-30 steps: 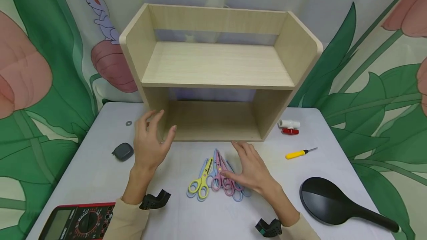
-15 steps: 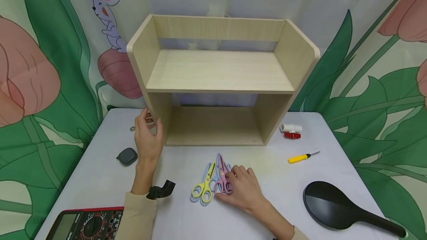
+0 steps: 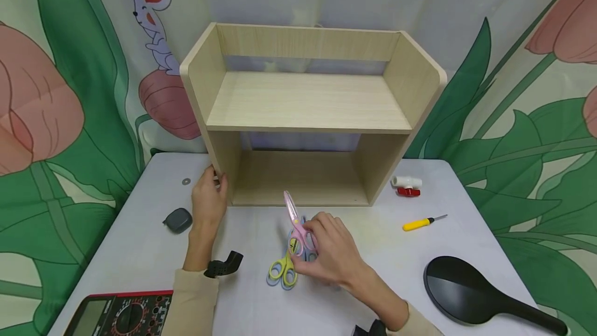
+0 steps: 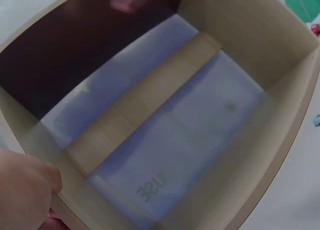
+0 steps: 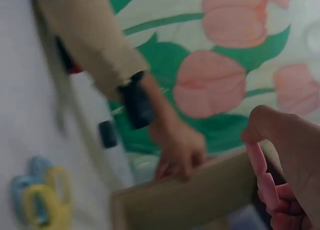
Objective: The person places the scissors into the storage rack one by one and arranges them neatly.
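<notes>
1. The right hand (image 3: 328, 253) pinches the handles of the pink scissors (image 3: 296, 224) between curled fingers and thumb; the blades tilt up and away toward the wooden shelf (image 3: 308, 113).
2. The pink scissors are lifted off the counter (image 3: 373, 232), in front of the shelf's lower opening and just above the yellow scissors (image 3: 283, 268).
3. The yellow scissors lie flat on the counter with blue scissors (image 3: 272, 277) partly under them, touching or almost touching the right hand's fingers.
4. The left hand (image 3: 209, 204) holds the front edge of the shelf's left side panel, fingers curled round it and thumb on the near face.
5. In the right wrist view the pink handle (image 5: 262, 177) sits hooked in the curled fingers (image 5: 290, 155), and the left hand (image 5: 180, 150) shows on the shelf's edge (image 5: 190, 200) beyond.
6. The left wrist view looks into the shelf's lower compartment (image 4: 165, 120), with part of the left hand (image 4: 25, 190) at its corner.
7. Left of the left hand a small grey case (image 3: 178, 220) and a metal washer (image 3: 186, 181) lie on the counter; a multimeter (image 3: 118, 315) lies at the near left corner.
8. Right of the shelf stand a white valve with a red handle (image 3: 406, 185), a yellow screwdriver (image 3: 422, 222) and a black hand mirror (image 3: 475, 292), all well apart from both hands.
</notes>
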Demonstrator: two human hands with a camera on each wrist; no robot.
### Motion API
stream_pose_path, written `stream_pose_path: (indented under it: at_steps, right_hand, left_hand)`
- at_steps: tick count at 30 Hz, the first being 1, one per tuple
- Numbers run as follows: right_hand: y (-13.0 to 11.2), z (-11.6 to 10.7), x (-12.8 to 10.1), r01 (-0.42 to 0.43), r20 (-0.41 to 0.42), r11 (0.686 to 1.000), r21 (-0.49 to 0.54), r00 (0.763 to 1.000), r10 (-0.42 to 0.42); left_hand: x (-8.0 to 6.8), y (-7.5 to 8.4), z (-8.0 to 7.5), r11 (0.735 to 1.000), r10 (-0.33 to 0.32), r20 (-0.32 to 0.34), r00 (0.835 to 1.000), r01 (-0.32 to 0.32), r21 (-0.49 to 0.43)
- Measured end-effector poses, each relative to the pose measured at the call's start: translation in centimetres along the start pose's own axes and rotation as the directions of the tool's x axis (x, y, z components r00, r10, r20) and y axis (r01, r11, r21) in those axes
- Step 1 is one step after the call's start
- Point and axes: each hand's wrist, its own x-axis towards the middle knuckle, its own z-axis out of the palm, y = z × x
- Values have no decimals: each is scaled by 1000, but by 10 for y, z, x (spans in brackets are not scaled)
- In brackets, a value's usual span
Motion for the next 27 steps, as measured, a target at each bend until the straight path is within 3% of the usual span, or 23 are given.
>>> stream_pose_path:
  at_steps: [5, 10, 15, 18, 23, 27]
  right_hand:
    - [-24, -32, 64, 96, -111, 989, 109, 990, -83]
    - [-30, -55, 136, 114, -173, 982, 153, 981, -87]
    - [-22, -58, 201, -38, -53, 987, 156, 998, 46]
    - [-20, -50, 229, -151, 64, 976, 158, 988, 143]
    - [-21, -32, 254, -268, 188, 946, 182, 954, 234]
    - [-28, -24, 264, -272, 212, 946, 179, 949, 233]
  left_hand:
    - [-1, -2, 3, 999, 37, -31, 999, -37, 20]
    - [-1, 1, 0, 999, 27, -16, 999, -26, 46]
    - [0, 3, -4, 998, 26, 30, 999, -28, 55]
    - [-1, 3, -7, 998, 33, 46, 998, -35, 58]
    - [-3, 3, -11, 998, 23, 72, 997, -27, 59]
    - [-2, 4, -13, 1000, -3, 91, 996, 0, 31]
